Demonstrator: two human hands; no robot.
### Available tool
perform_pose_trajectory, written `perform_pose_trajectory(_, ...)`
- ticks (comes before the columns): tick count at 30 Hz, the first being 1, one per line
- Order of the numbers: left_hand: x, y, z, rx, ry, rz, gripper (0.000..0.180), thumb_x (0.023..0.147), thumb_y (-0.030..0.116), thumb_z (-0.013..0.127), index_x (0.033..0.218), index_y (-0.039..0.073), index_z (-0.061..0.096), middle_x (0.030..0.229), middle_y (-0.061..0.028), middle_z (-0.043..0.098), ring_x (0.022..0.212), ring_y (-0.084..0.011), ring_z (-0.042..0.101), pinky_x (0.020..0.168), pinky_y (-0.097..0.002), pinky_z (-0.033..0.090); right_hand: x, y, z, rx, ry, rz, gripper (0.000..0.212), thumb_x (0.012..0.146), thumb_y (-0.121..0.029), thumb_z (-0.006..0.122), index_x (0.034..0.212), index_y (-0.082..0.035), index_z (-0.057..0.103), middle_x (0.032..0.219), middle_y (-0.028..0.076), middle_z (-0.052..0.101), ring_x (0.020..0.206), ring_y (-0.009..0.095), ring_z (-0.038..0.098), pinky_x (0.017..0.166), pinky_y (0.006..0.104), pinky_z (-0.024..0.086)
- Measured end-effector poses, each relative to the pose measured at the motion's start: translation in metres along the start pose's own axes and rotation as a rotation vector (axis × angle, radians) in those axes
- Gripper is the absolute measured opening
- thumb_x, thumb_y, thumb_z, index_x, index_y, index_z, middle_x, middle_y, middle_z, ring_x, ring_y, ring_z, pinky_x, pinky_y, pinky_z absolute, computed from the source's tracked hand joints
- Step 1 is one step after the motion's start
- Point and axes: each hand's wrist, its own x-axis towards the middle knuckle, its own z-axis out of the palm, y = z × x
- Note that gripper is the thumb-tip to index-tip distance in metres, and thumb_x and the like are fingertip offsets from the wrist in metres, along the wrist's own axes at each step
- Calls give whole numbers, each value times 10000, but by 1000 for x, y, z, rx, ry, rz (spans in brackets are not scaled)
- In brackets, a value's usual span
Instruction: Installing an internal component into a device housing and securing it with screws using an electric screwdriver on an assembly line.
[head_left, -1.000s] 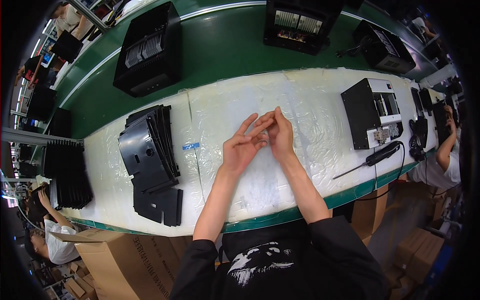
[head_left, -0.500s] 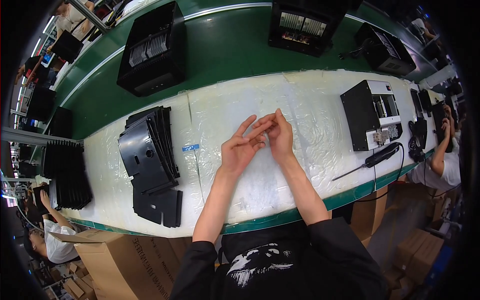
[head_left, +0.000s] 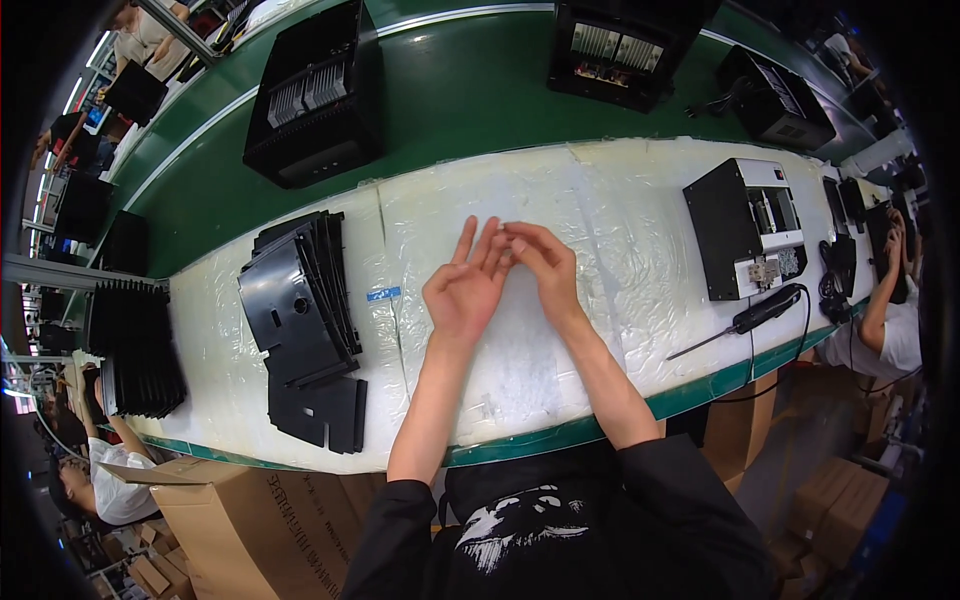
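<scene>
Above the middle of the padded white bench top (head_left: 520, 390), my two hands meet at the fingertips. My left hand (head_left: 465, 296) is turned palm up, its fingers stretched out and apart. Bent over from the right, my right hand (head_left: 550, 275) has thumb and fingertips drawn together at the left hand's fingertips. Whether something small sits in that pinch cannot be made out. A stack of black panels (head_left: 290, 305) with cut-outs lies left of my hands. To the right, an electric screwdriver (head_left: 755, 318) rests beside a black-and-white screw feeder (head_left: 735, 230).
Black machine housings (head_left: 320, 100) line the green conveyor (head_left: 460, 90) behind the bench. Dark ribbed parts (head_left: 135, 350) stand at far left. Cardboard boxes (head_left: 240, 520) sit below the bench edge. Co-workers are at both sides; one's arm (head_left: 880, 300) reaches in at far right.
My left hand has opened out, its palm showing more and its fingers straighter. My right hand's raised fingers have bent down toward the left fingertips.
</scene>
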Motion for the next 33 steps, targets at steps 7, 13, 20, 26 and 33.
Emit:
perform_pose_trajectory(7,1,9,-8,-166,9,120,557,682,69,480,1235,54,414,1237,-111,459,1095,-247,452,986,-384,323,-5,4,7,-353,-84,-31,200,818,-97,610,990,5,616,926,73,654,826,120,600,740,247,466)
perform_pose_trajectory(13,1,9,-6,-136,7,126,570,685,73,477,1250,62,403,1244,-109,456,1113,-247,445,1011,-405,306,-4,6,5,-262,-56,7,185,840,-113,585,981,2,619,909,56,650,795,115,592,714,243,466)
perform_pose_trajectory(20,2,10,-6,-80,-15,117,572,691,80,470,1257,65,397,1244,-112,457,1129,-245,437,1037,-433,282,-1,7,3,-206,-53,41,186,876,-152,539,959,-6,617,889,37,639,787,94,581,647,228,448)
perform_pose_trajectory(26,1,10,-5,-64,-19,104,567,697,88,470,1260,80,399,1254,-106,460,1105,-235,461,1020,-427,309,-1,7,2,-180,-59,20,175,892,-156,513,931,-17,611,862,24,632,761,88,574,615,225,427)
perform_pose_trajectory(33,2,14,-11,-98,-27,77,546,707,93,470,1250,94,414,1183,-84,510,955,-187,517,818,-332,432,-1,5,4,-210,-60,58,151,859,-146,565,918,-15,612,850,30,637,727,96,577,617,222,430)
